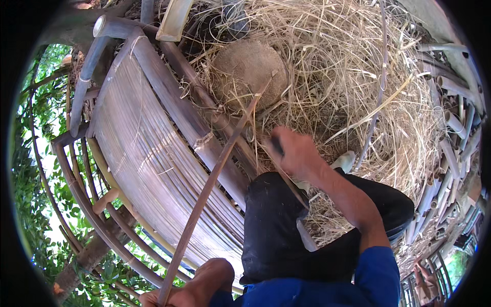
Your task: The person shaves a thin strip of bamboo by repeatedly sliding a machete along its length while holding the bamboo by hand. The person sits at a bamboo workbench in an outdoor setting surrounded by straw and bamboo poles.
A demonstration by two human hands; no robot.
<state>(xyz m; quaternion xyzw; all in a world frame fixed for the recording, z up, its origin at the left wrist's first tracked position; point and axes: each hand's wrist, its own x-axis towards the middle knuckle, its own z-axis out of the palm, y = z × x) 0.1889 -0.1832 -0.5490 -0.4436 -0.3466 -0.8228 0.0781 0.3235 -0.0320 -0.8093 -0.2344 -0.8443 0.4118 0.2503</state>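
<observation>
Left hand (197, 285) closed around the lower end of a long brown strip (211, 189), which slants up past the slatted bench (146, 130) to over the round block (243, 66). Right hand (297, 152) fisted around a dark object (277, 146), details blurred.

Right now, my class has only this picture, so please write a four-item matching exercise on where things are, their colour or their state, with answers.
Things:
1. Left hand
2. Right hand
3. Round block
4. Trousers

Descriptions:
A. Closed around a dark object
B. Black
C. Flat-topped, bordered by pale strands
D. Gripping the long brown strip

Pairs: 1-D, 2-A, 3-C, 4-B.
</observation>
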